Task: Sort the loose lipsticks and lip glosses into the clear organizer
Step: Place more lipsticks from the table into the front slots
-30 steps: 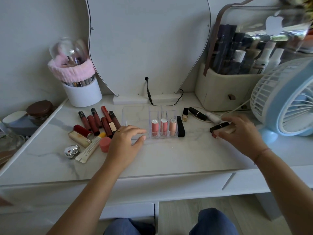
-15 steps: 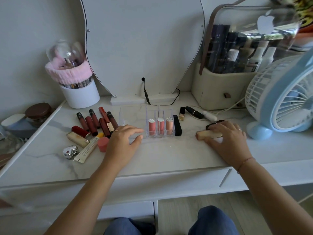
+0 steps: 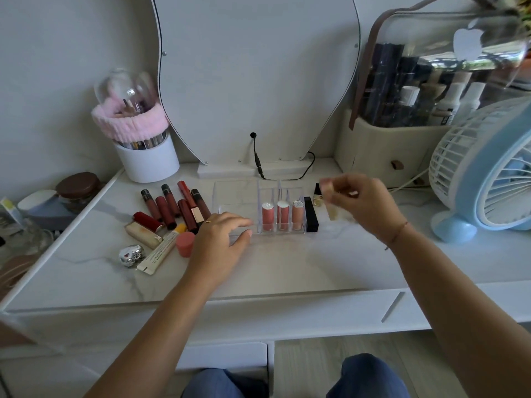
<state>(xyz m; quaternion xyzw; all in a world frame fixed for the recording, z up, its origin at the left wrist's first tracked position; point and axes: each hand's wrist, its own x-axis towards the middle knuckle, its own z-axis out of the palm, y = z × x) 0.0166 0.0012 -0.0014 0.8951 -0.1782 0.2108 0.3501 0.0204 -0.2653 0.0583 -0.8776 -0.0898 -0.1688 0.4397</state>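
Lying loose near the surface's (image 3: 287,268) left edge are red and brown lipsticks (image 3: 172,214). Beside them the left hand (image 3: 221,239) is resting, fingers relaxed and apart, against the clear organizer's (image 3: 238,196) front left corner. The organizer is sitting mid-surface toward the back edge, holding three pink tubes (image 3: 283,215) upright in front. The right hand (image 3: 365,205) is pinching a pale, blurred lip gloss tube (image 3: 330,205), nearly upright, near its right end.

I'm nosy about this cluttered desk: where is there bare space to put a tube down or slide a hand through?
Widest bare patch: the desk in front of the clear organizer, between left hand and right hand. Another lies in front of the fan base. Crowded: the loose lipsticks left of the organizer, and behind the held pale tube.
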